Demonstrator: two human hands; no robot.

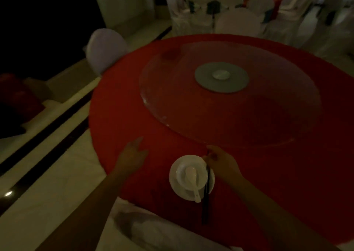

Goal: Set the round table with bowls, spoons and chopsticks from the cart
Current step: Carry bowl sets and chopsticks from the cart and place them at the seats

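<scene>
A round table (pixel 268 174) under a red cloth fills the view. Near its front edge sits a white plate (pixel 174 185) with a small white bowl (pixel 182 176) on it, and a white spoon (pixel 192 181) lies in the bowl with its handle pointing toward me. Dark chopsticks (pixel 206 197) lie along the plate's right side. My right hand (pixel 222 164) pinches their far end. To the left of the plate, my left hand (pixel 132 156) hovers over the cloth with relaxed fingers, holding nothing.
A large glass turntable (pixel 249 120) with a grey hub (pixel 221 77) covers the table's middle. A white-covered chair (pixel 104 49) stands at the far left, another chair back (pixel 153 229) is just below me. More covered chairs (pixel 237 20) crowd behind.
</scene>
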